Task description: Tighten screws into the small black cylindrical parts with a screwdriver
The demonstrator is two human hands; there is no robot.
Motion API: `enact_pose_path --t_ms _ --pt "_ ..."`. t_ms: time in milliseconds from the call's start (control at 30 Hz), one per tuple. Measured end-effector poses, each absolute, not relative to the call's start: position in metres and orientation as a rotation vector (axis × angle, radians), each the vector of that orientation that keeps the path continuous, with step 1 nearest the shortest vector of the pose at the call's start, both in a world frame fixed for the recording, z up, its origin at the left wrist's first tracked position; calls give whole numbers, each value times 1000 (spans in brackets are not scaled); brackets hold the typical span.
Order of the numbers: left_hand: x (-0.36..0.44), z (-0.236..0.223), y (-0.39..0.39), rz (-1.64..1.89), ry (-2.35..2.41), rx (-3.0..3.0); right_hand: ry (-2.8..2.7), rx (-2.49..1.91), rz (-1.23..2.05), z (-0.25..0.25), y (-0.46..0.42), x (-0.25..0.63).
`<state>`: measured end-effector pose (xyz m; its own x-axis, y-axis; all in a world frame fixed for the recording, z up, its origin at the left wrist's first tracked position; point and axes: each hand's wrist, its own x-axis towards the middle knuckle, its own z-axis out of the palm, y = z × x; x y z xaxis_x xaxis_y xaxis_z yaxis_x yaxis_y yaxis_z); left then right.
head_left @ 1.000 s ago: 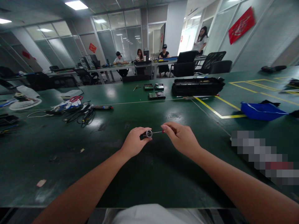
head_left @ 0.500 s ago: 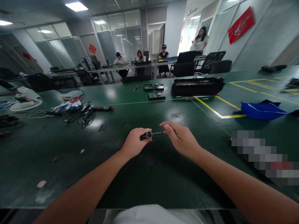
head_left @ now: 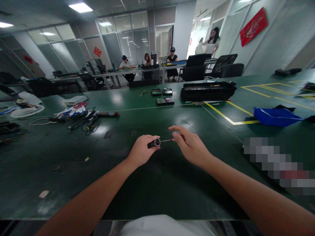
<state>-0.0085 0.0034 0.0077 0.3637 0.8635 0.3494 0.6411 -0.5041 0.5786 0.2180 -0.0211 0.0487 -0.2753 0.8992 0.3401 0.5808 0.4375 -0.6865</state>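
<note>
Over the green table [head_left: 157,190], my left hand [head_left: 142,150] grips a small dark cylinder [head_left: 157,142] with a pale metal rim, its round end turned toward me. A thin screwdriver [head_left: 166,140] with a red handle end reaches from my right hand [head_left: 190,144] to the side of the cylinder. My right thumb and curled fingers close on the handle, most of which they hide, while the index finger is lifted and extended. Whether the screwdriver's tip sits in a screw is too small to tell.
Ahead lie several green circuit boards [head_left: 165,101] and a long black housing [head_left: 209,91]. To the left are tangled cables [head_left: 87,123] and red-handled scissors [head_left: 80,105]. A blue tray [head_left: 277,117] stands at right, above a pixelated object [head_left: 273,160]. Several people are in the background.
My right index finger has lifted a little away from the screwdriver handle. The left hand and the cylinder stay nearly still. In the background, a standing person has turned and moved an arm.
</note>
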Motion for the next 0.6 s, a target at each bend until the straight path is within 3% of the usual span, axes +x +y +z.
enact_pose_path --t_ms 600 --pt "-9 9 4 889 1337 2264 -2017 -1260 557 49 -20 217"
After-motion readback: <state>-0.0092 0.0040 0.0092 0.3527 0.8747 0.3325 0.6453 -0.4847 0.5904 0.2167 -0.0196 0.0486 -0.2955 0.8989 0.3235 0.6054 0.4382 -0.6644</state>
